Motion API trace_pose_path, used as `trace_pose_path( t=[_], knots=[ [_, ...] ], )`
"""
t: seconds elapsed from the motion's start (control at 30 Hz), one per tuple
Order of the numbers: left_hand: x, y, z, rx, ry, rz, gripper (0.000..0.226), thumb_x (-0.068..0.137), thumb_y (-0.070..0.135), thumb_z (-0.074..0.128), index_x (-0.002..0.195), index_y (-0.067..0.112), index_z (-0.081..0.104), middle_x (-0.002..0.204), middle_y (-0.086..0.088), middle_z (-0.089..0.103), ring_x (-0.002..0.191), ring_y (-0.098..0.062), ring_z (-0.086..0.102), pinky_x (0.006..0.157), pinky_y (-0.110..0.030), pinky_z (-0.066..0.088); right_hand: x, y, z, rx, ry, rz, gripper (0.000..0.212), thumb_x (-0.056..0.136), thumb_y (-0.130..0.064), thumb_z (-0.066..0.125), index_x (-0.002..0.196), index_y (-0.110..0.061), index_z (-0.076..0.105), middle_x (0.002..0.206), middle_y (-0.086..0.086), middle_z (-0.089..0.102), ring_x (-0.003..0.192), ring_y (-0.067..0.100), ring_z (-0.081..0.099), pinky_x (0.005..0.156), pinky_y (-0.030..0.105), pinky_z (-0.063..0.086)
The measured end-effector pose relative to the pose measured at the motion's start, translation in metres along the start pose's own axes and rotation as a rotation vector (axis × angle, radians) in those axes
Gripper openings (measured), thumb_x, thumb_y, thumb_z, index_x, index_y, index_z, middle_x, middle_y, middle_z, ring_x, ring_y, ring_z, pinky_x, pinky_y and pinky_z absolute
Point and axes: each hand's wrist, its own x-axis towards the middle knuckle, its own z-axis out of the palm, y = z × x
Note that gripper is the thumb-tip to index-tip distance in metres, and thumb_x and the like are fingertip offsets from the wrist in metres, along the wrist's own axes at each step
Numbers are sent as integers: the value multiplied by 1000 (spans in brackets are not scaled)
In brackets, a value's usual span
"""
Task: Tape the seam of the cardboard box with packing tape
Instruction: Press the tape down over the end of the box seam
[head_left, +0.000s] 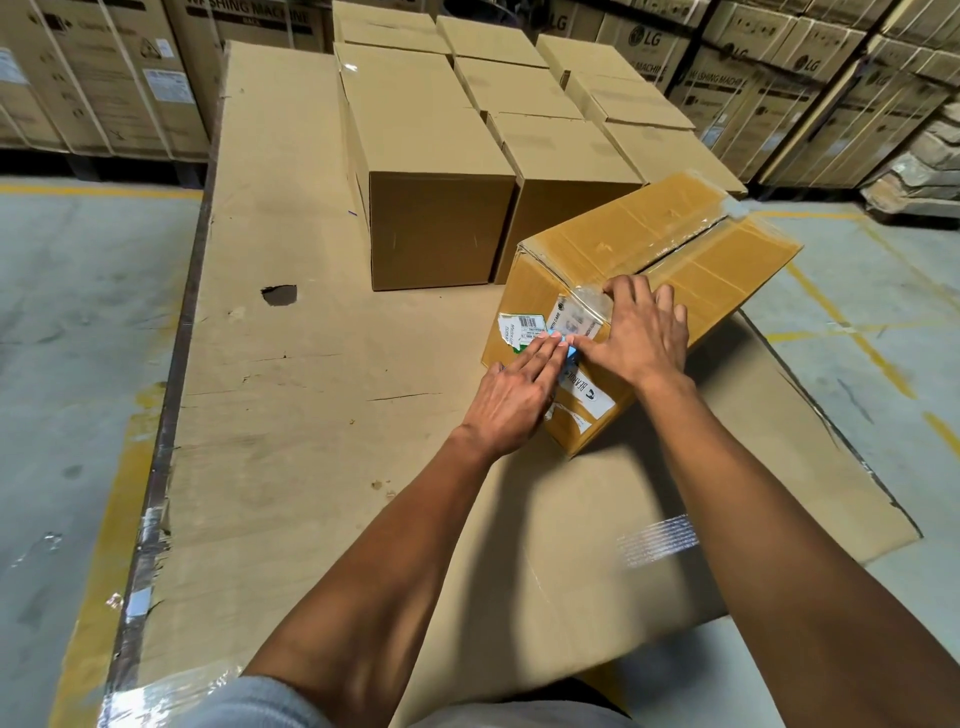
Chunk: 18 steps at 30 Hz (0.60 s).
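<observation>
A brown cardboard box (675, 244) lies at an angle on a flat cardboard sheet, right of centre. Its top seam (691, 241) runs away from me and shows a dark open gap, with old clear tape at the far end. Clear packing tape (584, 309) is folded over the near top edge onto the labelled side. My right hand (641, 332) lies flat over that tape at the box's near corner, fingers spread. My left hand (519, 392) presses flat on the labelled side, fingertips meeting the right hand's. No tape roll is visible.
Several closed brown boxes (436, 171) stand in rows behind the box. The cardboard sheet (291, 415) has a hole (279, 294) at its left. Stacked washing-machine cartons (779, 88) line the back. Concrete floor with yellow lines (852, 332) lies on both sides.
</observation>
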Motion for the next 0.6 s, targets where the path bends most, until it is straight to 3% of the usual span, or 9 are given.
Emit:
trace_pose_path(
  t=[0.13,0.23,0.4,0.6],
  knots=[
    [-24,-8,27,-22,-93,31,63,111,29,50,166,4,32,172,-19,36,154,-37,43,88,-57,59,2,-2,1,-56,-33,-20,105,59,-77,84,134,-15,46,133,11,54,112,33,51,88,45,47],
    [-49,-15,48,33,-168,-4,62,113,25,45,169,9,25,177,-12,26,163,-28,29,94,-55,56,3,1,3,-32,-31,-22,105,59,-78,84,135,-16,47,135,10,53,114,32,51,90,45,46],
    [-37,-15,25,66,-48,-34,80,100,18,68,169,9,29,176,-10,29,161,-25,31,90,-48,54,5,2,6,-14,-20,-12,98,63,-77,83,133,-17,48,133,10,54,114,32,50,89,43,44],
    [-21,-7,-1,104,36,9,79,103,16,62,171,9,21,178,-10,23,165,-25,22,98,-49,51,1,3,7,-44,-14,-25,98,63,-73,85,133,-16,47,133,11,53,112,32,50,88,44,45]
  ],
)
